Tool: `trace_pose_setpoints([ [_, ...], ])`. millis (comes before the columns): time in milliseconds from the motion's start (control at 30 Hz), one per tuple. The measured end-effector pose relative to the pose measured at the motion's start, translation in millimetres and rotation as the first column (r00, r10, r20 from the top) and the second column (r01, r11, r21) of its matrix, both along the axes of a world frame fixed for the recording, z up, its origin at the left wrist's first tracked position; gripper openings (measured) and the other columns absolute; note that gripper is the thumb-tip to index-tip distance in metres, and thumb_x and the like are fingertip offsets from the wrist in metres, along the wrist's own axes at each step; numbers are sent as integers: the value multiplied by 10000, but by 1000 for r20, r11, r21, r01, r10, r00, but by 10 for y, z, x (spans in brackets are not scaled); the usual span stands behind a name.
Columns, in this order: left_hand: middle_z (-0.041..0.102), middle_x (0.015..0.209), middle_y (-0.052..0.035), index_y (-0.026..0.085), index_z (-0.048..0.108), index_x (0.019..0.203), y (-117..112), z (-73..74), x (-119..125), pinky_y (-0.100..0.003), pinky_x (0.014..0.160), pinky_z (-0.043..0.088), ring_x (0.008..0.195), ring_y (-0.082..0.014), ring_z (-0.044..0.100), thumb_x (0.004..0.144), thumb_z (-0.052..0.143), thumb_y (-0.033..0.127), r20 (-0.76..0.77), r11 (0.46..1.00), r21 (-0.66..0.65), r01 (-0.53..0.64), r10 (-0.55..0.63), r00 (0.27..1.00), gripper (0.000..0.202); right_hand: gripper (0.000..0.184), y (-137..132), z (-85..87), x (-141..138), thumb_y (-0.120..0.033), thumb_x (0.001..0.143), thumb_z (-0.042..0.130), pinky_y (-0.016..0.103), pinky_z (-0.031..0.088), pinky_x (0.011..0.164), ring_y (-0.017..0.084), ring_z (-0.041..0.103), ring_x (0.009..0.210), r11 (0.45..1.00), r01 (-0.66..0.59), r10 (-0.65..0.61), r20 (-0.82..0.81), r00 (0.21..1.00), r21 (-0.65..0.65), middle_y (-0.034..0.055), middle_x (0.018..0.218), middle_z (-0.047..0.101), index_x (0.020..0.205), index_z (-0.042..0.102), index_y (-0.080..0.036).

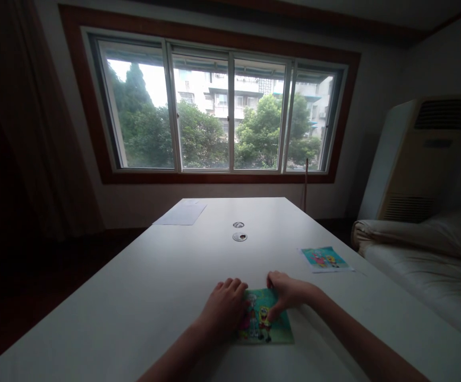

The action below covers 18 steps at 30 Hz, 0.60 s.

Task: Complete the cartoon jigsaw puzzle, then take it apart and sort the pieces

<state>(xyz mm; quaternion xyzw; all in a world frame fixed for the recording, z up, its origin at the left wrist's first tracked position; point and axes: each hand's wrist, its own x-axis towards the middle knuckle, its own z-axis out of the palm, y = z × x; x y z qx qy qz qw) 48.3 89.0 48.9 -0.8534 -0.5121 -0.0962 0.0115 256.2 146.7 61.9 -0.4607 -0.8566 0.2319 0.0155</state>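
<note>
A square cartoon picture (260,321) in turquoise and green, with a yellow figure and others on it, lies on the white table (167,297) close to me. My left hand (224,307) rests over its left side, fingers bent and the thumb at the picture. At the upper right, my right hand (288,292) grips the picture's edge, thumb across its face and fingers curled at the top. The fingers hide its left edge and upper right corner. A similar cartoon print on paper (325,259) lies farther off to the right, touched by neither hand.
Two round inserts (239,237) sit in the tabletop's middle. White paper sheets (180,213) lie at the far left corner. A pale sofa (421,265) stands along the right side, with a tall air conditioner (417,159) behind it. A wide window (204,116) fills the far wall.
</note>
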Motion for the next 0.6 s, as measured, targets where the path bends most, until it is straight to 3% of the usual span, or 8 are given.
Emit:
trace_pose_setpoints([
  [100,516,1051,-74,211,475,1086,38,-24,-52,-380,848,351,983,-229,451,835,427,268,18,1000,7,-2,1,1000,262,758,36,-8,-143,-506,386,750,318,400,713,231,470,891,999,-20,19,-56,998,-29,67,999,504,1013,480,-177],
  [200,511,1040,-75,214,493,1060,68,-27,-107,-380,835,356,968,-232,447,829,430,267,17,1000,11,-8,8,1000,245,738,10,-82,-180,-509,441,732,318,390,769,230,462,940,998,-43,50,-163,985,46,70,1040,500,1056,479,-188],
  [367,496,1008,-73,208,508,1018,97,-2,-171,-363,830,359,951,-227,437,817,454,290,25,1000,9,-5,5,1000,223,471,-61,-173,-188,-424,586,680,287,388,755,189,501,858,989,-2,41,-259,965,148,50,945,546,960,536,-175],
  [467,483,1019,-70,217,493,1036,97,7,-195,-359,828,360,956,-228,433,820,449,309,35,1000,1,2,-2,999,240,295,-69,-185,-223,-329,672,616,258,391,702,164,517,795,988,12,39,-324,945,153,34,880,576,914,549,-174],
  [600,478,1033,-63,220,479,1041,89,8,-217,-357,845,348,970,-226,432,809,460,313,68,1000,-9,-8,9,998,251,211,-80,-186,-263,-286,705,573,219,380,596,127,504,677,992,14,43,-428,903,128,-1,772,583,883,550,-176],
])
